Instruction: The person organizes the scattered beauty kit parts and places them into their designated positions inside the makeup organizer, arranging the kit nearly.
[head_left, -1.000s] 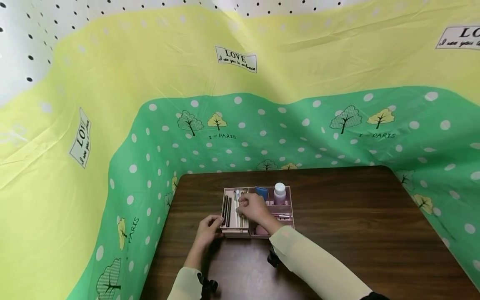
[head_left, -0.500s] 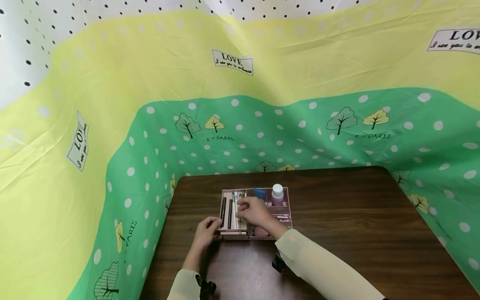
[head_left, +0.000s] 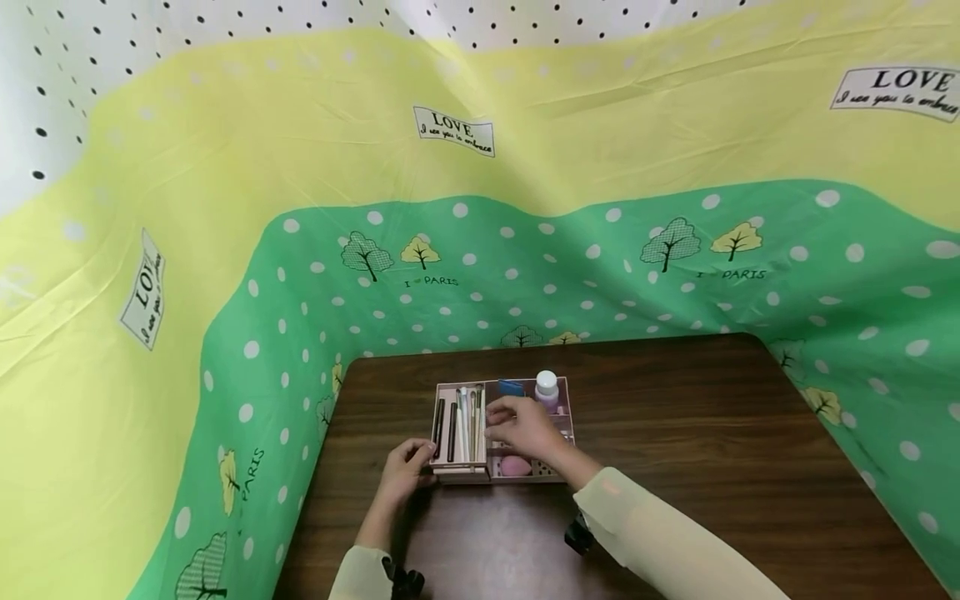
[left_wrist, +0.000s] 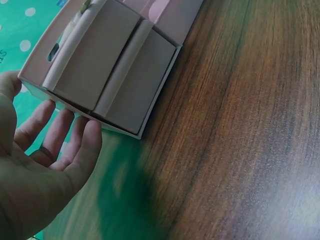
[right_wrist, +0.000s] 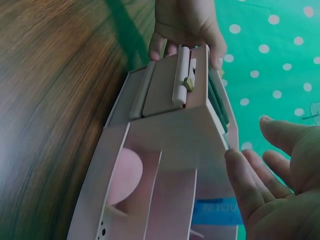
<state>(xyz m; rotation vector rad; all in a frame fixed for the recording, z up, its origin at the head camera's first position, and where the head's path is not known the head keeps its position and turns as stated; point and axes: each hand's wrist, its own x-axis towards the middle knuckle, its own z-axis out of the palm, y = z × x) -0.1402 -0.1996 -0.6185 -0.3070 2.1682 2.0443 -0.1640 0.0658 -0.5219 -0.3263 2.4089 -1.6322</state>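
A pink makeup organizer [head_left: 460,470] stands on the table. Its left upper tray holds several makeup brushes [head_left: 470,425] and two dark pencil-like sticks [head_left: 452,432]. My left hand [head_left: 402,468] is at the organizer's front left corner; in the left wrist view its fingertips [left_wrist: 92,125] touch the side wall, below two drawer fronts [left_wrist: 97,55]. Over the tray's right rim hovers my right hand [head_left: 528,429], its fingers loosely bent with nothing seen between them. In the right wrist view, its fingertip [right_wrist: 233,155] lies close to the rim; whether they touch, I cannot tell.
The organizer's right compartments hold a white-capped bottle [head_left: 547,392], a blue packet [head_left: 512,387] and a pink makeup sponge [head_left: 515,466]. Behind the dark wooden table [head_left: 675,433] hangs a green and yellow printed curtain [head_left: 480,242].
My right hand has moved right, off the brushes to the tray's right rim, leaving them lying in view. The left hand stays at the organizer's corner. The head view has shifted slightly.
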